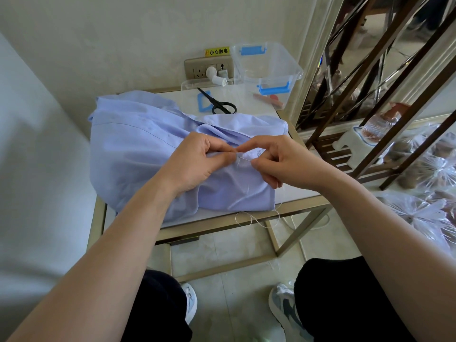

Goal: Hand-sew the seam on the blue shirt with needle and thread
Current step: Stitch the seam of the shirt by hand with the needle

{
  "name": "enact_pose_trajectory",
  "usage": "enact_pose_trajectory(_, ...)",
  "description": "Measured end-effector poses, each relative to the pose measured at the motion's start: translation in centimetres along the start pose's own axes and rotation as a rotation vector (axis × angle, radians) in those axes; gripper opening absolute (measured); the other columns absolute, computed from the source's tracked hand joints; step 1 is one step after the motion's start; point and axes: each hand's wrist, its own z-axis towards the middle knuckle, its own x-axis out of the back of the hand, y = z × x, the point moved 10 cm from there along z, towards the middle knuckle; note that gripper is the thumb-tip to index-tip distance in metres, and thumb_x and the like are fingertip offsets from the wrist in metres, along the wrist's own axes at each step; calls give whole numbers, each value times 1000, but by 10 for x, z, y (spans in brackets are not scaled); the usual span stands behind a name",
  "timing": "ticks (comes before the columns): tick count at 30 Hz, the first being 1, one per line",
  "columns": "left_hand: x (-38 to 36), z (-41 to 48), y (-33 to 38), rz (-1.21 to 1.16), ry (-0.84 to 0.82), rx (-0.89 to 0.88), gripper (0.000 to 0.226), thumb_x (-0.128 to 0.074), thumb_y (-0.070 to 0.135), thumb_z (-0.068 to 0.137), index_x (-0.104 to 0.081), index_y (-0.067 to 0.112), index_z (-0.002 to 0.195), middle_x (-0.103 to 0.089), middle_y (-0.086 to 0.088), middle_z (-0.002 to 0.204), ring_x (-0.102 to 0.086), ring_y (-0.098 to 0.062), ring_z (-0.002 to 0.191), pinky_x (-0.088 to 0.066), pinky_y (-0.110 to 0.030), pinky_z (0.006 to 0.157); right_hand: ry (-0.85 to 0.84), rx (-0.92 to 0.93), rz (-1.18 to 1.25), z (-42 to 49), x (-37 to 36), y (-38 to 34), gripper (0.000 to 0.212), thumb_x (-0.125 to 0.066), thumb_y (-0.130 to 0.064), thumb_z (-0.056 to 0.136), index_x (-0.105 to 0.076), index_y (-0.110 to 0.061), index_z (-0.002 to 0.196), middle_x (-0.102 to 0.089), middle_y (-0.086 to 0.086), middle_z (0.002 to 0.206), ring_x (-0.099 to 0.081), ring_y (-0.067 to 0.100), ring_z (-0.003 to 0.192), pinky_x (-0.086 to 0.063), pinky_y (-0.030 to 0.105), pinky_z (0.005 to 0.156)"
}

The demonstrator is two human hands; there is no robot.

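We pinch shirt (138, 144) with left hand (197, 164), needle (243, 158) with right hand (281, 161) — slack thread (256, 219) over table (299, 210) front edge could snag.

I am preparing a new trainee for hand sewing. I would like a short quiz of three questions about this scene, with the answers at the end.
1. True or false: the black-handled scissors lie inside the clear plastic box with blue latches.
2. Where does the loose white thread hang? A) over the front edge of the white-topped, gold-framed table; B) inside the box; C) round the scissors.
3. Missing word: the left hand and the right hand meet at the thin metal needle, on the light blue ___.
Key: 1 false, they lie on the table; 2 A; 3 shirt.
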Motion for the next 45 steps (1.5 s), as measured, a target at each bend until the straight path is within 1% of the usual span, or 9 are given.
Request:
enact_pose_trajectory(5, 4, 1, -4, 25, 29, 5, 11, -68, 16, 90, -77, 22, 87, -73, 11, 79, -61, 2, 79, -46, -17, 78, 5, -29, 34, 3, 0, 6, 20, -47, -1, 94, -60, -10, 107, -57, -1, 47, -43, 13, 44, -39, 18, 48)
enact_pose_trajectory(8, 4, 2, -5, 42, 39, 6, 13, -69, 16, 90, -76, 23, 83, -71, 12, 76, -59, 3, 75, -45, -16, 76, 14, -15, 39, 3, 0, 4, 16, -47, 0, 95, -59, -9, 100, -58, 0, 47, -43, 11, 43, -40, 18, 48)
enact_pose_trajectory(12, 4, 3, -6, -4, 31, 20, 9, -69, 17, 90, -76, 19, 85, -72, 6, 79, -59, 1, 77, -44, -14, 76, 18, -1, 91, 2, 3, 1, 14, -49, -2, 98, -60, -10, 97, -58, 0, 48, -42, 10, 43, -39, 16, 48)
enact_pose_trajectory(18, 2, 2, -5, -65, -42, 23, 9, -68, 18, 91, -75, 21, 86, -69, 11, 79, -59, 2, 79, -44, -12, 79, -13, 26, 153, 1, 5, -1, 14, -50, -6, 100, -62, -13, 97, -57, 5, 53, -44, 12, 47, -40, 16, 51)
enact_pose_trajectory(26, -2, -1, 0, -87, -98, -6, 10, -66, 18, 92, -75, 17, 94, -71, 14, 84, -60, 6, 83, -44, -9, 82, -51, 49, 211, 0, 1, -2, 12, -49, -5, 100, -60, -10, 98, -57, 1, 54, -42, 12, 47, -40, 16, 52)
enact_pose_trajectory(30, -2, -2, 2, -120, -110, -4, 12, -63, 15, 93, -73, 21, 92, -71, 19, 81, -60, 8, 81, -44, -8, 79, -55, 66, 245, 1, 2, -3, 11, -49, -5, 100, -59, -9, 98, -58, 0, 55, -42, 12, 48, -41, 17, 52)
enact_pose_trajectory(33, -6, -3, 0, -162, -135, 18, 13, -62, 14, 94, -73, 20, 91, -71, 17, 81, -61, 5, 81, -47, -10, 78, -61, 63, 257, 1, 1, -2, 10, -49, -5, 100, -59, -9, 98, -59, -1, 56, -43, 12, 49, -42, 17, 53)
enact_pose_trajectory(37, -7, -2, -3, -164, -137, 34, 13, -63, 15, 92, -72, 23, 87, -70, 19, 77, -59, 6, 78, -45, -10, 77, -80, 65, 271, 2, -4, -1, 8, -50, -6, 100, -57, -6, 96, -60, 0, 57, -44, 13, 49, -43, 19, 54)
enact_pose_trajectory(45, -14, -3, -4, -212, -161, 56, 12, -63, 15, 92, -72, 21, 86, -68, 19, 76, -58, 5, 79, -45, -11, 77, -50, 44, 323, 4, -5, 0, 13, -55, -9, 98, -55, -7, 85, -61, 2, 56, -43, 13, 46, -45, 21, 52)
